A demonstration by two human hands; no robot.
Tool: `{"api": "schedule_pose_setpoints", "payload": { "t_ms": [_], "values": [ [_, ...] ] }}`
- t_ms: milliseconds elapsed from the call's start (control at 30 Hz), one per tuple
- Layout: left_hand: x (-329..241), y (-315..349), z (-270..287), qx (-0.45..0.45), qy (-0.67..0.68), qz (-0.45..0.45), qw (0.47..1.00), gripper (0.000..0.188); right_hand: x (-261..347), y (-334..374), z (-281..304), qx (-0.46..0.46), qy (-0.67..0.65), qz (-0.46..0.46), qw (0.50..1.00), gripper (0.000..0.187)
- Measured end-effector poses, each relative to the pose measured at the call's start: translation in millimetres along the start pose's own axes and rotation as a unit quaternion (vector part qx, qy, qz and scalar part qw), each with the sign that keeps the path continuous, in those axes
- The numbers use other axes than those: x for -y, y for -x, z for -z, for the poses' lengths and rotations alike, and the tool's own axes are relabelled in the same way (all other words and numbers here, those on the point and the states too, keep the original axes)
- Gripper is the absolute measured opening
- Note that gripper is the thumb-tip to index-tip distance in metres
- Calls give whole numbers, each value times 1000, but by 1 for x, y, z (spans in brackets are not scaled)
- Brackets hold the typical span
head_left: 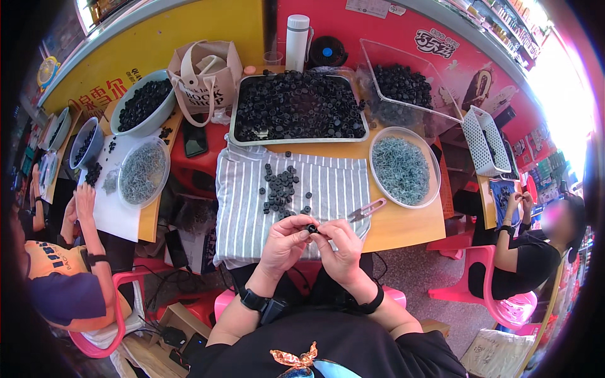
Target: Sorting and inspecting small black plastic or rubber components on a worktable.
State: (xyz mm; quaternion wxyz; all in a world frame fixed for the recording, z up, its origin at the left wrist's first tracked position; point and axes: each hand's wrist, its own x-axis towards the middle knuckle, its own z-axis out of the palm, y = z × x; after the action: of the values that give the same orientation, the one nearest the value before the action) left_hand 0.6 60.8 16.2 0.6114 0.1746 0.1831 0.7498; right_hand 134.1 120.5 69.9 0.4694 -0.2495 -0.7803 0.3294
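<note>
Between my fingertips is a small round black plastic part (312, 229), held over the near edge of a grey-and-white striped cloth (340, 183). My left hand (285, 244) pinches it from one side. My right hand (341, 249) closes on it from the other, with thumb and forefinger meeting at the part. Fingers cover much of it. Just beyond my hands, a loose cluster of similar black parts (279, 188) lies on the cloth. To the right of my right hand is a pair of pink-handled thread snips (367, 210).
Behind the cloth stands a tray (234, 126) heaped with black parts. A round tub (437, 192) of small shiny pieces is at right, beside a clear bin (413, 108). A white bottle (297, 44) and tote bag (205, 94) stand behind. Co-workers sit at left and right.
</note>
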Motion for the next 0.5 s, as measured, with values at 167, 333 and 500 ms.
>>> {"api": "schedule_pose_setpoints", "payload": {
  "t_ms": [167,333,500],
  "values": [
    [0,0,1,6,-8,1,1000,25,-1,-2,1,3,24,34,999,21],
    [0,0,1,8,-12,-3,1000,25,0,-2,-1,-9,25,17,1000,20],
    [1,1,3,24,-7,-14,1000,26,-4,1,-3,-24,16,37,999,18]
  ]
}}
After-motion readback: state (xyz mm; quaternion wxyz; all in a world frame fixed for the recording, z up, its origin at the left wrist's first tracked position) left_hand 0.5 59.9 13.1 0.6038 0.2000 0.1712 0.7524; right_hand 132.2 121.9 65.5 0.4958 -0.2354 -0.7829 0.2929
